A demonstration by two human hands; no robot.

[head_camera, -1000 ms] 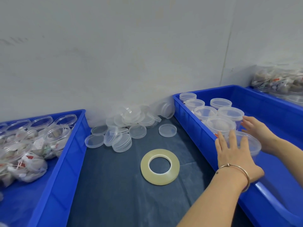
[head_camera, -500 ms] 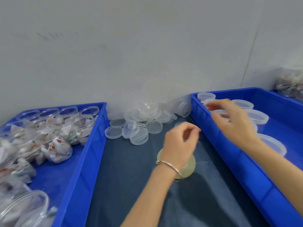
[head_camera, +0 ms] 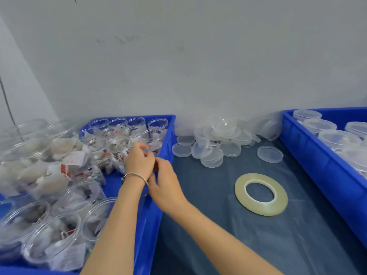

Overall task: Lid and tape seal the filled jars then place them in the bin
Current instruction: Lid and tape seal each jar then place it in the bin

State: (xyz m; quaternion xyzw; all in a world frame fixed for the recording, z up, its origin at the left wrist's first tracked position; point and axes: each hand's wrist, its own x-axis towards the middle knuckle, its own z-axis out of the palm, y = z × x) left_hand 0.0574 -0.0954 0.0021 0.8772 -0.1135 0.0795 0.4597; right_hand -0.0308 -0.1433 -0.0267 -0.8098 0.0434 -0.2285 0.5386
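At the far left a blue bin (head_camera: 151,225) is crowded with clear open jars (head_camera: 49,241) stuffed with white packets; several packets carry white tags with red print (head_camera: 74,158), too blurred to read. The jars nearest the camera lie tilted on their sides, while those along the bin's back wall stand upright with open mouths.

Over the bin's right portion the left hand (head_camera: 139,162), a thin bangle (head_camera: 136,175) on its wrist, has its fingers curled in among the packed jars near the right wall; whether they actually pinch a jar or packet I cannot tell, as the blur hides the fingertips. The right hand (head_camera: 166,187) sits just beside it, touching or nearly touching at the bin's right rim, with fingers bent toward the left hand; what it grips, if anything, is hidden.

Right of the bin lies a dark blue cloth-covered desk (head_camera: 218,235). A loose heap of clear lids (head_camera: 216,139) is piled against the wall, and one single lid (head_camera: 270,154) lies apart toward the right. Nearer the camera a roll of clear tape (head_camera: 261,194) lies flat, with open cloth all around it and toward the front edge.

At the far right a second blue bin (head_camera: 317,161) holds lidded jars (head_camera: 337,136) standing upright along its left wall. No brand name is legible anywhere.
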